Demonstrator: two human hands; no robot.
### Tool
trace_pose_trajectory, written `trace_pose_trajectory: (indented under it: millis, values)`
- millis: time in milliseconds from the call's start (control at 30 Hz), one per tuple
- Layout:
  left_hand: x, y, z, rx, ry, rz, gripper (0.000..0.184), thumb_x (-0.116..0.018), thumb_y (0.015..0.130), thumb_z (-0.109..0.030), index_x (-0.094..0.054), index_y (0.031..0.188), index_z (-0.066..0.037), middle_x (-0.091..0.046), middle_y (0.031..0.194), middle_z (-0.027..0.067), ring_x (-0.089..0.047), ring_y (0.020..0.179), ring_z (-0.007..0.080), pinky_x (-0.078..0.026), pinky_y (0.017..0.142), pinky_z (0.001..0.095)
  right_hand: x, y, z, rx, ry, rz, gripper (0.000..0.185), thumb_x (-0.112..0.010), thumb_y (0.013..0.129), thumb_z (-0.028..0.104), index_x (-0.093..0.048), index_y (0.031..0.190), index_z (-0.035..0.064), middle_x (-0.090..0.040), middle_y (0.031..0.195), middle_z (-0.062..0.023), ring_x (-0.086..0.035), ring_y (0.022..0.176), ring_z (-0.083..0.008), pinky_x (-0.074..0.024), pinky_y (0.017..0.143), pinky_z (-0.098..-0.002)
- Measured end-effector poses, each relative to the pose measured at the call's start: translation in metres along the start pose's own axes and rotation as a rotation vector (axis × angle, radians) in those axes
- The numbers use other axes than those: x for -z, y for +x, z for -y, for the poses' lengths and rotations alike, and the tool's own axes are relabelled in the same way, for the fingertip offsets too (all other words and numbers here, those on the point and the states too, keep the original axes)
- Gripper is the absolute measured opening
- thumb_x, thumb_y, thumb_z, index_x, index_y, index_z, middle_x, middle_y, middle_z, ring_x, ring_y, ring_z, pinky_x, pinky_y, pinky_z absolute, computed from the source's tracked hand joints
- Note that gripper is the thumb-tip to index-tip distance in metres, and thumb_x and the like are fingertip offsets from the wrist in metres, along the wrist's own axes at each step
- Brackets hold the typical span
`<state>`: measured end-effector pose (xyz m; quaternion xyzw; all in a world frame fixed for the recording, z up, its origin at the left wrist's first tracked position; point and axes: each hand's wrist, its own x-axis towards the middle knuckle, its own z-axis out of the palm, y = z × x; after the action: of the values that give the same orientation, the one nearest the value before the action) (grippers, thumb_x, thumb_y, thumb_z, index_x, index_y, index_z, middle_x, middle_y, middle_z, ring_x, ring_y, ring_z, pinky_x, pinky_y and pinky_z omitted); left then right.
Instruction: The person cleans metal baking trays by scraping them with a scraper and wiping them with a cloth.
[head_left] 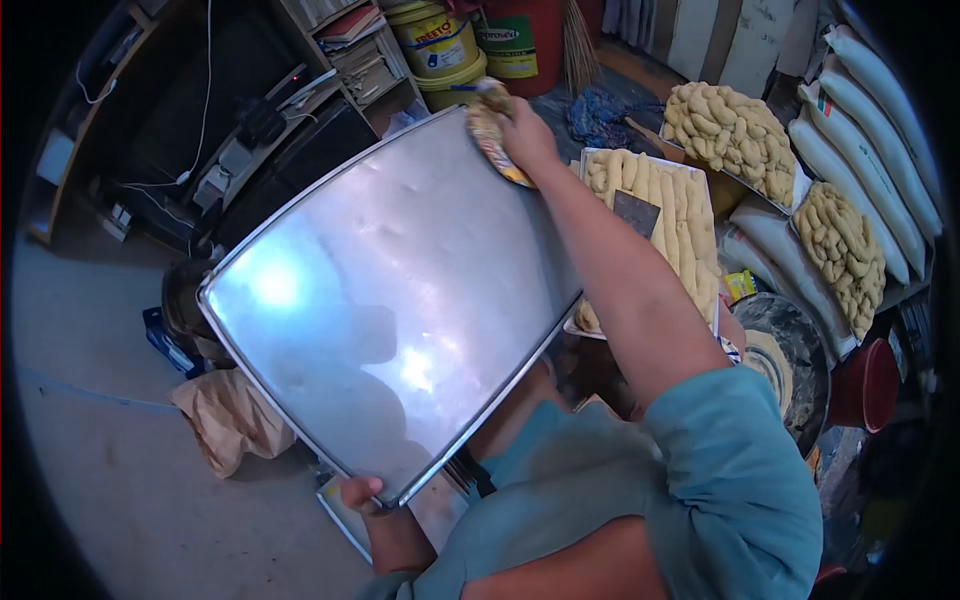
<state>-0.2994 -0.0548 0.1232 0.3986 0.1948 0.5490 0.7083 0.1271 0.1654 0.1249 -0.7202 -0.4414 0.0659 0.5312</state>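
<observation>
A large shiny metal tray is held up at a tilt in front of me. My left hand grips its lower corner, with the thumb over the rim and the other fingers hidden behind. At the upper right corner, my right hand holds a patterned cloth pressed against the tray's surface. To the right, beyond my forearm, lies a tray of long dough strips with a dark flat piece on top.
Braided dough is heaped on trays beside stacked white sacks. Buckets stand at the back. A dark basin and red bucket are at right, a paper bag on the floor at left.
</observation>
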Motion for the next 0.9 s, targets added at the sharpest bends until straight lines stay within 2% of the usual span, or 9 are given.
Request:
trace_pose_trajectory:
  millis: [133, 200, 400, 467, 567, 600, 733, 800, 900]
  values:
    - [0.045, 0.024, 0.032, -0.077, 0.122, 0.049, 0.068, -0.056, 0.06, -0.018, -0.044, 0.122, 0.007, -0.056, 0.104, 0.0168, -0.058, 0.094, 0.0269, -0.048, 0.084, 0.0339, -0.011, -0.077, -0.011, -0.03, 0.038, 0.111, 0.045, -0.048, 0.084, 0.006, -0.049, 0.129, 0.006, -0.062, 0.108, -0.0253, -0.058, 0.104, -0.0407, -0.0455, 0.088, -0.0466]
    - [0.032, 0.045, 0.044, -0.066, 0.149, 0.015, 0.071, -0.056, 0.061, -0.019, -0.042, 0.125, 0.007, -0.056, 0.107, 0.0168, -0.057, 0.099, 0.0274, -0.047, 0.089, 0.0348, -0.021, -0.159, 0.019, 0.215, 0.204, 0.04, 0.044, -0.05, 0.077, -0.003, -0.055, 0.121, 0.0013, -0.057, 0.116, -0.0262, -0.053, 0.112, -0.0388, -0.0422, 0.095, -0.0454]
    - [0.015, 0.075, 0.061, 0.038, 0.031, -0.136, 0.076, -0.056, 0.059, -0.016, -0.039, 0.13, 0.007, -0.053, 0.119, 0.0179, -0.055, 0.111, 0.0316, -0.044, 0.098, 0.039, 0.001, -0.218, 0.067, 0.836, 0.389, 0.574, 0.062, -0.053, 0.069, -0.007, -0.052, 0.128, 0.0086, -0.054, 0.128, -0.016, -0.047, 0.126, -0.0307, -0.0351, 0.106, -0.046]
    - [-0.002, 0.068, 0.053, -0.048, -0.032, -0.186, 0.067, -0.054, 0.06, -0.012, -0.045, 0.124, 0.007, -0.057, 0.11, 0.0174, -0.058, 0.104, 0.0312, -0.047, 0.093, 0.0383, 0.004, -0.181, 0.04, 0.705, 0.327, 0.585, 0.056, -0.055, 0.073, -0.006, -0.054, 0.127, 0.0083, -0.055, 0.127, -0.0168, -0.048, 0.125, -0.0327, -0.0373, 0.104, -0.0437]
    - [0.021, 0.05, 0.036, -0.037, 0.023, -0.152, 0.054, -0.051, 0.062, -0.015, -0.053, 0.112, 0.006, -0.06, 0.105, 0.0157, -0.057, 0.105, 0.0301, -0.044, 0.096, 0.0388, 0.013, -0.132, -0.017, 0.088, 0.262, 0.353, 0.043, -0.057, 0.081, 0.003, -0.055, 0.124, 0.007, -0.057, 0.124, -0.019, -0.05, 0.119, -0.0372, -0.04, 0.1, -0.0408]
    - [0.032, 0.045, 0.033, -0.064, 0.044, -0.149, 0.049, -0.052, 0.063, -0.015, -0.054, 0.108, 0.006, -0.059, 0.099, 0.0138, -0.058, 0.095, 0.0273, -0.047, 0.086, 0.0351, 0.021, -0.119, -0.022, -0.142, 0.244, 0.307, 0.04, -0.058, 0.084, 0.007, -0.055, 0.124, 0.0067, -0.057, 0.122, -0.0201, -0.05, 0.117, -0.0388, -0.0405, 0.1, -0.0401]
    - [0.037, 0.029, 0.03, -0.078, 0.106, -0.106, 0.05, -0.057, 0.063, -0.015, -0.051, 0.108, 0.005, -0.056, 0.088, 0.0127, -0.057, 0.076, 0.0237, -0.047, 0.065, 0.0337, 0.0, -0.117, 0.003, 0.272, 0.091, 0.118, 0.039, -0.058, 0.088, 0.018, -0.054, 0.125, 0.0066, -0.059, 0.12, -0.0201, -0.052, 0.116, -0.038, -0.0387, 0.101, -0.043]
    - [0.02, 0.021, 0.026, -0.092, 0.108, -0.066, 0.049, -0.058, 0.063, -0.015, -0.051, 0.108, 0.005, -0.056, 0.086, 0.0124, -0.057, 0.075, 0.0238, -0.047, 0.064, 0.0337, 0.002, -0.123, 0.034, 0.58, 0.201, 0.251, 0.046, -0.063, 0.086, 0.029, -0.054, 0.126, 0.0066, -0.057, 0.123, -0.0186, -0.052, 0.116, -0.0367, -0.0355, 0.104, -0.0439]
    - [0.019, 0.005, 0.017, -0.126, 0.057, -0.041, 0.043, -0.058, 0.066, -0.016, -0.053, 0.104, 0.005, -0.057, 0.084, 0.0129, -0.057, 0.076, 0.0235, -0.047, 0.065, 0.0337, -0.005, -0.1, 0.043, 0.709, 0.237, 0.434, 0.051, -0.063, 0.086, 0.036, -0.054, 0.126, 0.0051, -0.056, 0.124, -0.0193, -0.052, 0.117, -0.0363, -0.0354, 0.104, -0.044]
